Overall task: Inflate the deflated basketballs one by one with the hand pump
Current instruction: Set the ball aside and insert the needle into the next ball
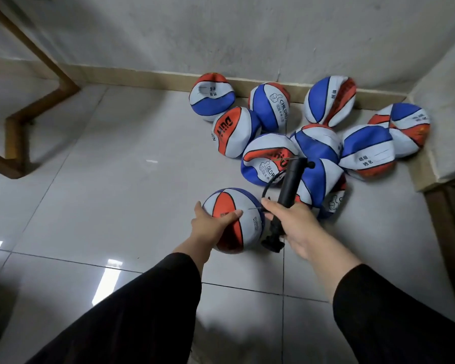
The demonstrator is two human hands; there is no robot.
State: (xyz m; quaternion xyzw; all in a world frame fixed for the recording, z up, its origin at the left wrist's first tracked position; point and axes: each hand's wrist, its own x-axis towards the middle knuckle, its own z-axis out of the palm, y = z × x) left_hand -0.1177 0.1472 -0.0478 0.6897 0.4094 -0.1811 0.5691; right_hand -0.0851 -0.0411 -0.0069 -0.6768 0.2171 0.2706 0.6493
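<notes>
At nine to ten o'clock, a brown wooden frame (37,101) zigzags along the wall and stands on the glossy white tiled floor (111,179). A tan skirting board (147,78) runs along the base of the grey wall (221,30) toward twelve o'clock.

Just below centre, the person's left hand (210,224) rests on a round orange, white and blue basketball (234,219) that sits on the floor; the fingers are spread and lie over its near side, the thumb across the orange panel. The black sleeve (147,306) of that arm reaches in from seven o'clock.

Touching the ball's right side, the right hand (294,224) is curled around the barrel of a black hand pump (289,187), which tilts up toward one o'clock. The pump's handle end hangs below the hand, and a thin black hose (269,183) loops from the pump down to the ball, where a thin needle meets its surface.

Behind the pump, from twelve to two o'clock, a heap of deflated basketballs (315,127) lies crowded into the corner, dented and folded, several leaning on one another and some against the skirting board. The pump's upper end overlaps the nearest two. At three o'clock a pale ledge (447,127) borders the pile, with a dark wooden edge (452,232) below it.
</notes>
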